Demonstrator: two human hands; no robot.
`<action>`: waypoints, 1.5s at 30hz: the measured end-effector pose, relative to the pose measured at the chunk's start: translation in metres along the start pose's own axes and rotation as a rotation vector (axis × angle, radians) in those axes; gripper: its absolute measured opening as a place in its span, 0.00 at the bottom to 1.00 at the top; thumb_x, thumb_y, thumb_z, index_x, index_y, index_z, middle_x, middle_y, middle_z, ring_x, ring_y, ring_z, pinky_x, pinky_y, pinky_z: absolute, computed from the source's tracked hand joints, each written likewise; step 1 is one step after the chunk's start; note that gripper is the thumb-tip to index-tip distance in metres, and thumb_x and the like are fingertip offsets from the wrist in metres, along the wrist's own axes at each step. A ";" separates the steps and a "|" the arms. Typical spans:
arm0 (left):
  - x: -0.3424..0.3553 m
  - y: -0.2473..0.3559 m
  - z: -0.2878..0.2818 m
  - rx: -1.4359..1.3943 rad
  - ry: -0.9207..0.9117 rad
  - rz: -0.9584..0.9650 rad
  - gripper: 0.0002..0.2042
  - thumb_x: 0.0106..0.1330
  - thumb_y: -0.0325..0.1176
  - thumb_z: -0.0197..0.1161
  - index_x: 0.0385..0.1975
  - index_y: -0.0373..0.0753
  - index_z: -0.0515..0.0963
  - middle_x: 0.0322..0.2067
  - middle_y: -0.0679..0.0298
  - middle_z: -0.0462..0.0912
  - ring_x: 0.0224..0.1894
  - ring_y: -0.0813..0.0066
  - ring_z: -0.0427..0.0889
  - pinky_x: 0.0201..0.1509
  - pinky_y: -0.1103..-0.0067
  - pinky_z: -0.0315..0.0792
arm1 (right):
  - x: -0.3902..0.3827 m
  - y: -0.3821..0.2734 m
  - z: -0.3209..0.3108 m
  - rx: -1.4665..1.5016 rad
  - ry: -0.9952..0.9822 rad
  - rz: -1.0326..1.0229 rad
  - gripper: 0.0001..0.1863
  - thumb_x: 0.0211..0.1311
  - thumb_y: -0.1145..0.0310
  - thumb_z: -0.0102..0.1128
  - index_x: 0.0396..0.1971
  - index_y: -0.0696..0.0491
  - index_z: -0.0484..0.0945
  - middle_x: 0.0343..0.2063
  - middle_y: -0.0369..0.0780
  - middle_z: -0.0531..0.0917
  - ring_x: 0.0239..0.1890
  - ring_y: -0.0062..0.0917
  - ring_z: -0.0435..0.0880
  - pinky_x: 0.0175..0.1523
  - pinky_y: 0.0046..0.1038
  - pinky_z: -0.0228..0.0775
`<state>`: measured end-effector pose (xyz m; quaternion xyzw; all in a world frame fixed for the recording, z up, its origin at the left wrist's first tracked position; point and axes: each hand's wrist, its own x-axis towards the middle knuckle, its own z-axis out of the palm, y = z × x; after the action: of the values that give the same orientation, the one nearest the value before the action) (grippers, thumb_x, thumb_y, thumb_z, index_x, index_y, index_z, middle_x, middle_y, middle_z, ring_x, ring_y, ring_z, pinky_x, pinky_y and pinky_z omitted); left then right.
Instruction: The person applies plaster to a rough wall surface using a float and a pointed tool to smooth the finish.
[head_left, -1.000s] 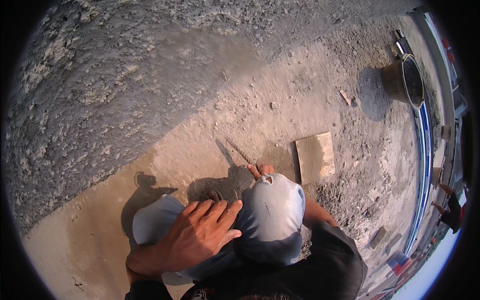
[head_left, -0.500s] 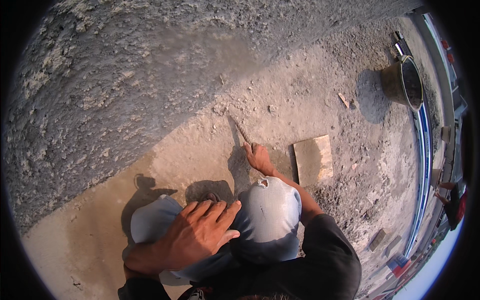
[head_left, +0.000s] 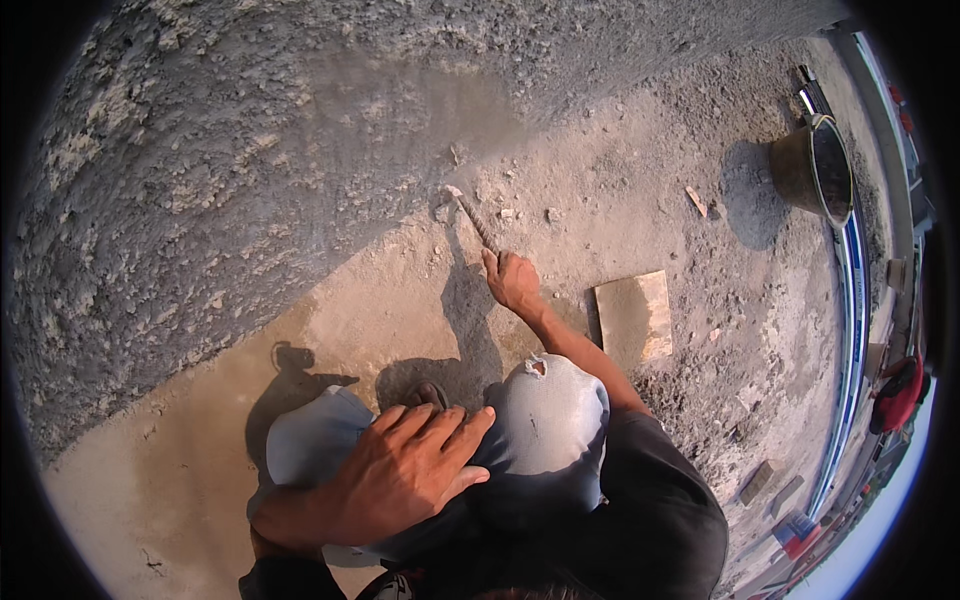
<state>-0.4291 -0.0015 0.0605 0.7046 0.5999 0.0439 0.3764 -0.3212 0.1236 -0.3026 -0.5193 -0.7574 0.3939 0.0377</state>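
My right hand (head_left: 512, 282) grips a ribbed metal rod (head_left: 472, 217), its pale tip reaching the rubble at the foot of a rough grey wall (head_left: 220, 180). The arm stretches forward beside my right knee (head_left: 545, 430), in torn light jeans. My left hand (head_left: 410, 470) lies across my legs with its fingers loosely spread, holding nothing. A sandalled foot (head_left: 425, 395) shows just beyond it. To the right of my right arm, a square board or tile (head_left: 630, 310), partly smeared with grey, lies on the dusty ground (head_left: 640, 170).
A bucket (head_left: 795, 170) stands at the upper right beside long metal bars (head_left: 850, 300). Small blocks (head_left: 762, 480) lie at the lower right. Another person (head_left: 895, 400) in red is at the far right edge. Loose chips and grit are scattered along the wall's foot.
My right hand has moved forward from beside the knee, carrying the rod's tip up to the wall's base. My left hand has barely moved. The person at far right has shifted.
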 end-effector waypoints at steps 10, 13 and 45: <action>-0.003 0.005 -0.002 0.041 0.027 0.043 0.26 0.59 0.44 0.64 0.53 0.34 0.72 0.41 0.59 0.78 0.41 0.67 0.78 0.47 0.74 0.70 | -0.027 0.014 -0.004 0.008 -0.180 0.077 0.30 0.64 0.46 0.47 0.24 0.62 0.79 0.25 0.59 0.79 0.33 0.55 0.80 0.38 0.45 0.71; -0.008 0.000 0.004 0.050 0.095 0.016 0.26 0.58 0.44 0.65 0.53 0.35 0.72 0.41 0.59 0.78 0.42 0.68 0.77 0.47 0.75 0.70 | -0.051 0.022 -0.019 -0.028 -0.198 0.064 0.30 0.65 0.45 0.47 0.25 0.62 0.79 0.25 0.59 0.79 0.34 0.54 0.80 0.39 0.45 0.71; -0.013 -0.002 0.014 0.071 0.072 -0.010 0.25 0.63 0.46 0.58 0.55 0.35 0.70 0.39 0.60 0.74 0.41 0.67 0.74 0.46 0.73 0.67 | -0.036 -0.014 -0.016 0.087 -0.178 -0.121 0.33 0.65 0.41 0.43 0.28 0.61 0.77 0.21 0.58 0.78 0.32 0.55 0.79 0.38 0.47 0.69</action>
<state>-0.4269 -0.0196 0.0543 0.7126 0.6177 0.0461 0.3293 -0.3079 0.1012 -0.2699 -0.4336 -0.7699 0.4679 0.0163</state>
